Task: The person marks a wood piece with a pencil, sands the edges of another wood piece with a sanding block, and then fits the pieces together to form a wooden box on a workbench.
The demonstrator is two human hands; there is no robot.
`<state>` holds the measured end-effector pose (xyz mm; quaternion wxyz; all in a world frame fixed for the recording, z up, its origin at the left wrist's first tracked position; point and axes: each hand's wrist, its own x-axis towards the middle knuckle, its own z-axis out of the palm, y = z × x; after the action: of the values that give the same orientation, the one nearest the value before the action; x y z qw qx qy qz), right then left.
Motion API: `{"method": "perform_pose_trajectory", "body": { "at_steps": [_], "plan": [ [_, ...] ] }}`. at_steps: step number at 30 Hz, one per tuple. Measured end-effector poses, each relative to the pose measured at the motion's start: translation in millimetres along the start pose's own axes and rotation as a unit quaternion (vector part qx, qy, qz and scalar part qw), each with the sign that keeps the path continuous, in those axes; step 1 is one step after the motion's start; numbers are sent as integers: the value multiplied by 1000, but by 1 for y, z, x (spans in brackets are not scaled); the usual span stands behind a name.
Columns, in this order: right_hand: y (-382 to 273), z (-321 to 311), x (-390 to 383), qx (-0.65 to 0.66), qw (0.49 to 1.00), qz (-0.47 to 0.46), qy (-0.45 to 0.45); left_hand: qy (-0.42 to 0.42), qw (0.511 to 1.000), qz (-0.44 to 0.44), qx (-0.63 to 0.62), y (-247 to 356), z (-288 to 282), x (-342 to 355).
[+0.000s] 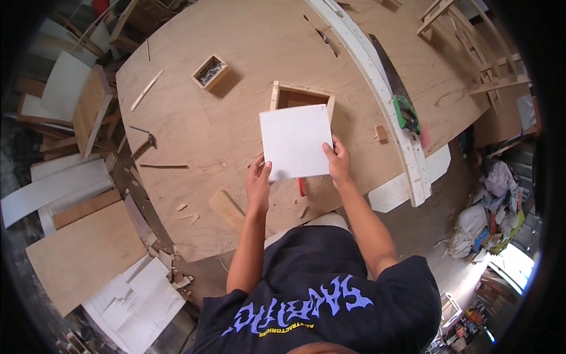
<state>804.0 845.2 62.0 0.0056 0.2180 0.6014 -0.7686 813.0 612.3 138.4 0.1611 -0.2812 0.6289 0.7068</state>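
Note:
A white, nearly square panel [296,141] is held up in front of me, one side edge in each hand. My left hand [258,179] grips its lower left edge, thumb on the face. My right hand [338,161] pinches the right edge, thumb also on the white face. Beyond the panel, an open wooden box frame [303,93] rests on the table, its near part hidden by the panel. Just below the panel's lower edge, part of a red object [302,186] shows; its kind I cannot make out.
On the wooden table [194,130] are a small box of nails [211,72], a hammer [145,146], a wood offcut [226,209] and a small block [381,133]. A green-handled saw [405,113] lies by a long white strip [383,100] on the right. Boards [85,251] are stacked on the left.

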Motion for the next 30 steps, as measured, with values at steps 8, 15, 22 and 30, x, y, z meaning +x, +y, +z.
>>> {"method": "perform_pose_trajectory", "body": {
  "at_steps": [8, 15, 22, 30],
  "plan": [
    [-11, 1, 60, -267, 955, -75, 106, 57, 970, 103, 214, -18, 43, 93],
    [4, 32, 41, -293, 938, -149, 111, 202, 831, 256, 451, -14, 65, 90],
    [-2, 27, 44, -227, 965, -91, 91, 91, 923, 213, 307, -11, 50, 133],
    [18, -3, 55, -141, 985, -42, 84, 13, 963, 207, 174, -5, 52, 116]
  ]
}}
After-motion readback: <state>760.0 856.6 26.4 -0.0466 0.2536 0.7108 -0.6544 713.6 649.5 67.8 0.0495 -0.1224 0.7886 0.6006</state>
